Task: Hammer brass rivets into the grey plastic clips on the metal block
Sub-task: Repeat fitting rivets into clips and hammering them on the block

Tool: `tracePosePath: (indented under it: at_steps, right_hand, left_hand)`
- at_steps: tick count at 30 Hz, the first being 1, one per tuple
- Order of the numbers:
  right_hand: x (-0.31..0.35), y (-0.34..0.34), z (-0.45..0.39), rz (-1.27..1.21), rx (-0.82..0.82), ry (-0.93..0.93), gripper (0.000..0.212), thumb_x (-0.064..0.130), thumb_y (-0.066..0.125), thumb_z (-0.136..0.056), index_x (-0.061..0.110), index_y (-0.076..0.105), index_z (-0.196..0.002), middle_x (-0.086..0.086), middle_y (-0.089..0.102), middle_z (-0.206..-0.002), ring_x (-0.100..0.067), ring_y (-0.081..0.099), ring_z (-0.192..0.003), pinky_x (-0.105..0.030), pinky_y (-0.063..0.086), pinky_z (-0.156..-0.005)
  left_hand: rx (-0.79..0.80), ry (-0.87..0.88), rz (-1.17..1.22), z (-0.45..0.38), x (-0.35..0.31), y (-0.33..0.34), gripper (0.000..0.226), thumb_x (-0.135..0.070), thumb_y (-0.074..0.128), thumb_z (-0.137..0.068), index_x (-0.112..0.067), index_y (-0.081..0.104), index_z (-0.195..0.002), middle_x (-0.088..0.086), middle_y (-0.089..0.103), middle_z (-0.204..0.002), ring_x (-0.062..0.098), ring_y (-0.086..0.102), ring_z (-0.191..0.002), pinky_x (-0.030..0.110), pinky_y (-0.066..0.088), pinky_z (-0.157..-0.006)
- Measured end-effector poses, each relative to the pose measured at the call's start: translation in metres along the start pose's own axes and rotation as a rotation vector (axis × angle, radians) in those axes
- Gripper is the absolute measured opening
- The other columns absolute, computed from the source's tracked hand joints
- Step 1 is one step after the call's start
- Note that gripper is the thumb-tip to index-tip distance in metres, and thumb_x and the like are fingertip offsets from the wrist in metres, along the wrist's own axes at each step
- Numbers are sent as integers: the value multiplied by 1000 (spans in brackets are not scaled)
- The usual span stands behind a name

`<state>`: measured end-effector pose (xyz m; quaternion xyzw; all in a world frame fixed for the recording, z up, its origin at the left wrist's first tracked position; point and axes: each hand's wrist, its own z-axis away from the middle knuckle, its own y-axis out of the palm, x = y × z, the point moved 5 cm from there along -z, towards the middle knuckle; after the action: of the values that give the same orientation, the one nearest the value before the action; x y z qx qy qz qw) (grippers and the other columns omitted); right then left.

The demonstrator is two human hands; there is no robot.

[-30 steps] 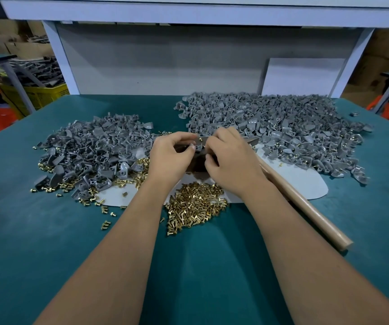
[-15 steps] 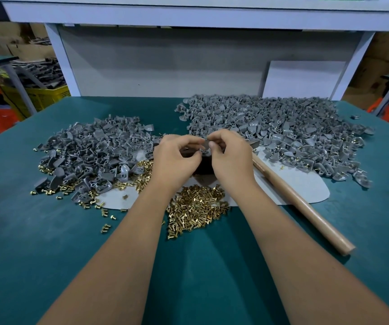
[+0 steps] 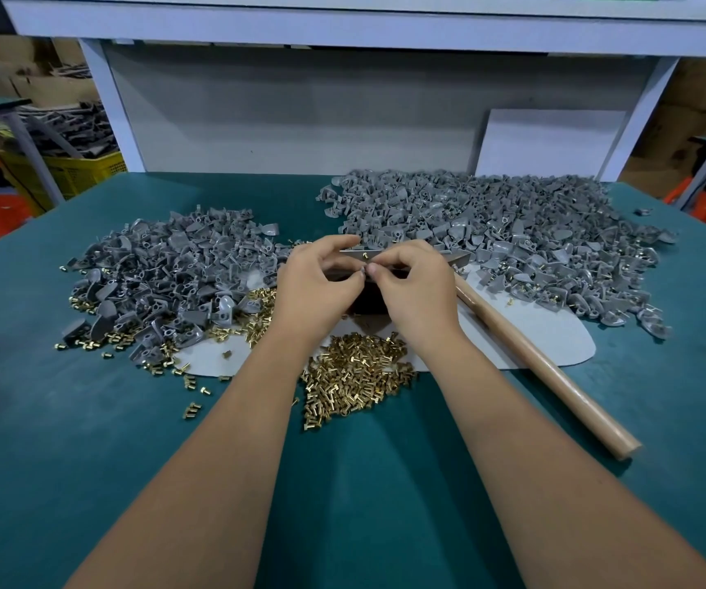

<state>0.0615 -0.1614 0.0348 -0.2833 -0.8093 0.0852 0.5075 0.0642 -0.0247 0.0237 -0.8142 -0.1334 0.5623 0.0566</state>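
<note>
Grey clips (image 3: pixel 512 231), brass rivets (image 3: pixel 355 376), teal table (image 3: pixel 364 503), tan handle (image 3: pixel 555 376)

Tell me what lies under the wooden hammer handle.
The wooden hammer handle lies across a pale grey mat and, nearer its free end, on the green table. Its head end runs behind the right hand, so what lies beneath there is hidden.

Clips (image 3: pixel 512 244): grey plastic, two heaps, left and right. Rivets (image 3: pixel 355 376): brass, loose pile, near edge. Block (image 3: pixel 368 297): dark metal, centre, mostly hidden.
</note>
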Motion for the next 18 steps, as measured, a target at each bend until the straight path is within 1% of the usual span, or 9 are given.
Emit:
tracePosePath:
  at_steps: [4,7,9,12,18]
  right_hand:
    - [-1,2,1,-8,-10,37,3,14,71,-82,13,73,-83,4,60,-94,-17,56,-97,-37,45,-90]
    - [0,2,2,4,-4,40,3,16,71,-83,15,74,-83,6,59,-93,-17,56,-98,-37,45,-90]
    - [0,1,2,14,1,33,3,17,70,-83,17,73,-83,8,57,-91,-17,55,-98,-36,45,-89]
    - [0,-1,2,40,6,16,4,16,70,-83,17,73,-82,10,55,-89,-15,55,-96,-35,46,-88]
    - [2,-1,1,97,23,-32,7,14,67,-83,16,73,-82,5,60,-92,-17,55,-97,-38,45,-88]
  left_hand:
    - [-1,-3,-21,-2,3,0,41,-6,68,-84,-23,65,-120,-12,75,-84,15,60,-113,43,46,-103]
    - [-10,13,-39,-5,6,0,39,-8,68,-83,-25,67,-118,-9,75,-85,25,58,-115,47,46,-102]
    - [-16,19,-38,-6,7,-1,38,-8,68,-84,-23,68,-118,-7,75,-86,28,59,-115,48,46,-102]
    - [-12,21,-30,-6,8,-1,38,-7,68,-84,-22,69,-119,-6,75,-86,29,58,-115,46,47,-101]
    - [-16,40,-42,-7,9,-2,36,-6,69,-83,-19,71,-116,-4,75,-87,29,58,-115,44,48,-101]
